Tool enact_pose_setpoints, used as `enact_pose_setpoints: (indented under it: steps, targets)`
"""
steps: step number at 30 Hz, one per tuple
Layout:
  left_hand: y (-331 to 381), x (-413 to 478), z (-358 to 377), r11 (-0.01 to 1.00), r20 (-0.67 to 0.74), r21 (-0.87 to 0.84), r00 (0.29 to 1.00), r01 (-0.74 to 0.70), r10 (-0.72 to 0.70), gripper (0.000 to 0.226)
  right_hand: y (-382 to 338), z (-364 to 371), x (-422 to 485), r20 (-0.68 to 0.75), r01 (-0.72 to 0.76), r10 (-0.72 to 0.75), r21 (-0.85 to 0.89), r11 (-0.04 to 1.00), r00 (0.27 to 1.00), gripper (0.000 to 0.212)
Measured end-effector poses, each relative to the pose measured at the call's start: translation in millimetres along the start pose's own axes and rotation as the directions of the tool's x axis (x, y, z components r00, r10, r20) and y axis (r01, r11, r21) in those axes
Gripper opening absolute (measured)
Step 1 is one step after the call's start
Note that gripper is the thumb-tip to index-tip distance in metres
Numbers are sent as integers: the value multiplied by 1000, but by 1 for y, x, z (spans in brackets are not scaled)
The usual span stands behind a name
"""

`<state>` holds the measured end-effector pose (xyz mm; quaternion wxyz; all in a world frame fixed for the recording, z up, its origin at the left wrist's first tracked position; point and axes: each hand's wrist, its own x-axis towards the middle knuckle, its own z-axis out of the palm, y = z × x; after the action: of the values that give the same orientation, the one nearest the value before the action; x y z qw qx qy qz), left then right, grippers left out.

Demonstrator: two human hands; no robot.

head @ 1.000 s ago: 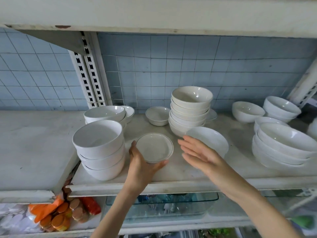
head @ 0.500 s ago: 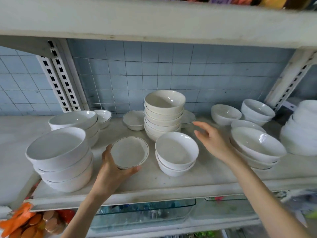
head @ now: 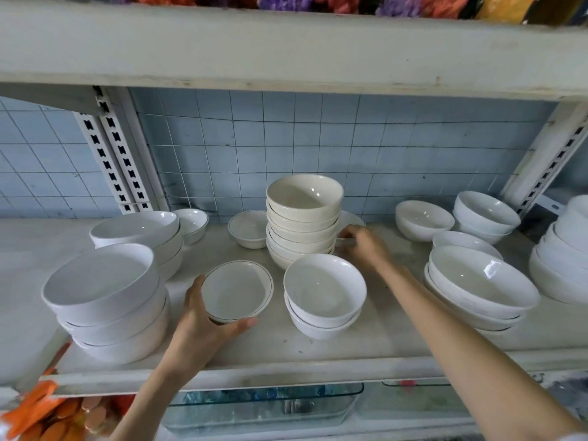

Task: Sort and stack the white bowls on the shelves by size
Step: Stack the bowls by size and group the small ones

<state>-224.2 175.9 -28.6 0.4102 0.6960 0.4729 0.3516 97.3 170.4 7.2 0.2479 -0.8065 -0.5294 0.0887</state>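
The left hand [head: 203, 326] reaches in low, thumb and fingers cupped round a shallow line-rimmed dish [head: 237, 291] at the front of the shelf [head: 286, 348]. The right hand [head: 362, 249] stretches further back, fingers curled on the rim of a small dish [head: 354, 219] behind the cream stack [head: 304, 218]. The left front stack [head: 101, 291] holds three bowls, the centre pair [head: 324, 291] two.

1. A clear glass dish [head: 264, 405] stands on the lower shelf [head: 413, 421], about its middle.
2. Orange packets [head: 41, 415] lie at its left end.
3. Blue wall tiles [head: 318, 138] are at the back, behind two white slotted rails [head: 117, 160].
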Motion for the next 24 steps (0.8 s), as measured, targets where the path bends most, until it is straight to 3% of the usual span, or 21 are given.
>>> enact_pose_setpoints:
  steps: [9,16,24]
  targets:
    - [0,-1,1,1000,-16,14,1000,-11,11,119,7,0,-11,-28,26,-28,-73,997,999,8]
    - [0,-1,2,998,-27,47,998,-47,48,105,6,-9,-19,-191,32,-22,50,998,981,20]
    - [2,-1,3,997,-54,63,998,-35,38,99,0,-24,-41,-372,110,-41,166,980,927,8]
